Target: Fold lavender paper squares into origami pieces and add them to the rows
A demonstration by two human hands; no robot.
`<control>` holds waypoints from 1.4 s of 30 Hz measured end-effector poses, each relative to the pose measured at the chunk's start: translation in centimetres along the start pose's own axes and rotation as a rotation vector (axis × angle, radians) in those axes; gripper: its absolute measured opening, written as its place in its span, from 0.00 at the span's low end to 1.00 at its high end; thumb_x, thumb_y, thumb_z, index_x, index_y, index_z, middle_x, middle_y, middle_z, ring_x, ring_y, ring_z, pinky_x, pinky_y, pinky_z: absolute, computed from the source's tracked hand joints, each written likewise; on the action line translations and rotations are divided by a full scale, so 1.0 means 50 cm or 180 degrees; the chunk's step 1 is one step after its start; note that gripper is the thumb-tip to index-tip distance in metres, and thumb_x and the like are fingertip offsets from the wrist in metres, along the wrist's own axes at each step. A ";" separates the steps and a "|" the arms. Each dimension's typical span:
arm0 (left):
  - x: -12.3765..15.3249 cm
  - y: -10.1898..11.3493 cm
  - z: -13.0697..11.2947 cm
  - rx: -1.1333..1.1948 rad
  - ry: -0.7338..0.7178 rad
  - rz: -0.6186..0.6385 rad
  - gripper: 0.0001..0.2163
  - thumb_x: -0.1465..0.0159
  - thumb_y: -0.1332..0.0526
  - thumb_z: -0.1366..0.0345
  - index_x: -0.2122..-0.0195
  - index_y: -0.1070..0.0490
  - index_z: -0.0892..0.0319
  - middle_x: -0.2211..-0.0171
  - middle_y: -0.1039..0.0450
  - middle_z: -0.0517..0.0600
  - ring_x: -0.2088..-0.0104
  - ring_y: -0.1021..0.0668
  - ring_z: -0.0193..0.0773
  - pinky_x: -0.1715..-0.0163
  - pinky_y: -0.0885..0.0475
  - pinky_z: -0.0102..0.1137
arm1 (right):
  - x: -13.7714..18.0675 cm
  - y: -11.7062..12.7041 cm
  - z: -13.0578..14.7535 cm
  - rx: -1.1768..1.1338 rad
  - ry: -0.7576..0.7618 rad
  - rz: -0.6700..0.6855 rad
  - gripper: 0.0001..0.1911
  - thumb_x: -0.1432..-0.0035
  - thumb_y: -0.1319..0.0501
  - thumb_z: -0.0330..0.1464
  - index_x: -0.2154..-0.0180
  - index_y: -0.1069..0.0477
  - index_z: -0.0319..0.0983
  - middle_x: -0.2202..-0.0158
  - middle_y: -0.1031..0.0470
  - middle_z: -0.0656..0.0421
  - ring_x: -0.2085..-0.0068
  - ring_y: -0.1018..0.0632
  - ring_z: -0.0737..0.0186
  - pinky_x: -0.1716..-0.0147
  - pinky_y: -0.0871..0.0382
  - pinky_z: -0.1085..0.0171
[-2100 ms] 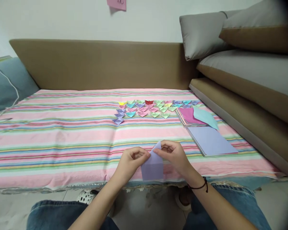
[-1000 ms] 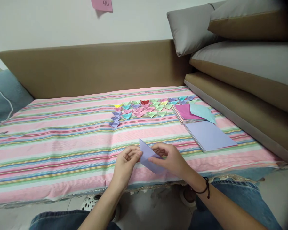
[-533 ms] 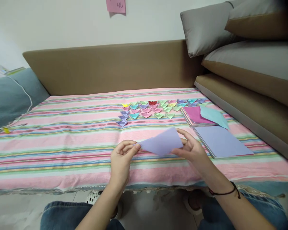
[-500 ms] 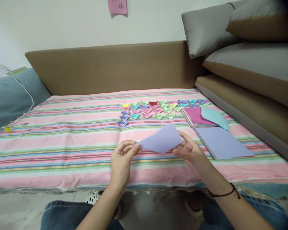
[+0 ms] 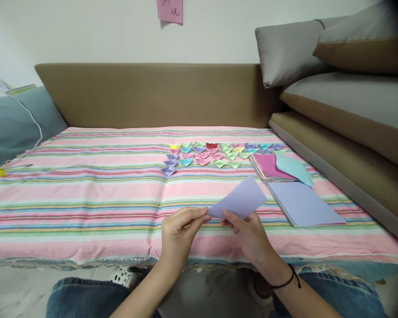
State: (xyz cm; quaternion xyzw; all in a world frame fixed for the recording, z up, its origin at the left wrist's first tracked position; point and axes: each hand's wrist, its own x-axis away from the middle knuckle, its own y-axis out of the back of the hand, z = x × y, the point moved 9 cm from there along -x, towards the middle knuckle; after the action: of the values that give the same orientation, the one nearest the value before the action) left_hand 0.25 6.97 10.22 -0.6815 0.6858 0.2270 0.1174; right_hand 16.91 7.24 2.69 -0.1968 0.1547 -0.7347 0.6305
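Note:
A lavender sheet of paper (image 5: 241,198) is held above the striped cloth, tilted, with one corner pointing left. My left hand (image 5: 182,225) pinches that left corner between thumb and fingers. Along the lower edge, my right hand (image 5: 250,236) grips the sheet, thumb on top and fingers underneath. Beyond the hands, several small folded paper boats in many colours lie in rows, among them a red boat (image 5: 212,145) and a blue boat (image 5: 186,162). To the right lies a stack of lavender paper (image 5: 305,204).
Behind the lavender stack is another pile of coloured paper with a magenta sheet (image 5: 268,165) and a pale blue sheet (image 5: 293,168). Grey and brown cushions (image 5: 348,97) are piled at the right. A white cable (image 5: 40,132) runs over the left side of the striped cloth (image 5: 86,194).
My right hand has shifted from the sheet's right end to its lower edge, closer to my left hand. The sheet and my left hand have moved right and slightly lower in view.

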 end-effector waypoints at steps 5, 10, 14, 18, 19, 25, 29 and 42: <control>-0.002 -0.008 0.006 -0.0011 0.0034 0.0064 0.05 0.48 0.33 0.71 0.71 0.22 0.56 0.73 0.21 0.47 0.71 0.21 0.36 0.73 0.25 0.26 | 0.003 -0.003 -0.004 -0.0038 -0.0086 0.0012 0.07 0.58 0.29 0.33 0.76 0.25 0.37 0.79 0.25 0.61 0.75 0.26 0.65 0.73 0.29 0.65; -0.001 -0.015 0.017 0.0057 0.0171 0.0152 0.06 0.48 0.33 0.70 0.68 0.21 0.56 0.71 0.22 0.48 0.70 0.21 0.36 0.73 0.26 0.26 | 0.002 0.005 -0.005 -0.0149 -0.0068 -0.0099 0.07 0.59 0.29 0.32 0.76 0.24 0.37 0.79 0.25 0.61 0.77 0.26 0.66 0.74 0.30 0.65; -0.002 -0.011 0.007 0.0004 0.0027 0.0144 0.05 0.48 0.33 0.71 0.70 0.21 0.57 0.73 0.22 0.49 0.71 0.21 0.36 0.73 0.27 0.26 | 0.004 -0.001 -0.011 -0.0160 -0.0118 -0.0045 0.07 0.60 0.29 0.32 0.77 0.24 0.37 0.80 0.25 0.62 0.76 0.26 0.67 0.74 0.30 0.67; 0.001 -0.018 0.027 0.0207 0.0446 0.0169 0.04 0.48 0.33 0.69 0.70 0.22 0.58 0.72 0.22 0.49 0.71 0.21 0.37 0.71 0.26 0.27 | 0.008 -0.011 -0.009 -0.0095 -0.0037 0.0033 0.07 0.60 0.29 0.31 0.79 0.25 0.37 0.80 0.26 0.62 0.75 0.26 0.67 0.73 0.30 0.67; 0.004 -0.022 0.039 0.0376 0.0688 0.0175 0.06 0.49 0.32 0.68 0.68 0.22 0.58 0.72 0.22 0.49 0.70 0.20 0.37 0.71 0.25 0.28 | 0.008 -0.011 -0.007 -0.0113 0.0001 0.0021 0.06 0.60 0.29 0.31 0.79 0.25 0.38 0.80 0.26 0.62 0.75 0.27 0.68 0.73 0.30 0.68; 0.034 -0.053 0.081 0.1313 0.1804 0.0124 0.12 0.52 0.30 0.67 0.66 0.25 0.63 0.76 0.22 0.49 0.73 0.20 0.38 0.71 0.24 0.28 | 0.007 -0.008 -0.014 -0.0166 0.0058 -0.0054 0.06 0.60 0.29 0.30 0.76 0.24 0.39 0.79 0.24 0.62 0.74 0.26 0.67 0.72 0.30 0.67; 0.035 -0.052 0.070 0.1299 0.1716 -0.0007 0.07 0.51 0.31 0.66 0.74 0.25 0.64 0.78 0.22 0.51 0.75 0.21 0.37 0.72 0.24 0.28 | 0.013 -0.012 -0.021 -0.0215 0.0054 -0.0010 0.06 0.61 0.29 0.30 0.77 0.24 0.39 0.79 0.24 0.62 0.74 0.26 0.67 0.71 0.30 0.67; 0.036 -0.035 0.059 0.1560 0.1643 -0.0394 0.09 0.55 0.30 0.70 0.72 0.26 0.62 0.78 0.23 0.47 0.75 0.21 0.35 0.73 0.24 0.25 | 0.021 -0.020 -0.020 -0.0519 0.0111 -0.0028 0.08 0.65 0.27 0.28 0.77 0.22 0.42 0.78 0.22 0.62 0.74 0.24 0.66 0.72 0.29 0.68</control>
State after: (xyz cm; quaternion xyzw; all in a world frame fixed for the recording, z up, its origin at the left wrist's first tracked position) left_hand 1.46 6.83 6.55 -0.7082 0.6843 -0.1311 0.1138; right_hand 15.40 6.35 2.38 -0.2354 0.2241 -0.7257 0.6064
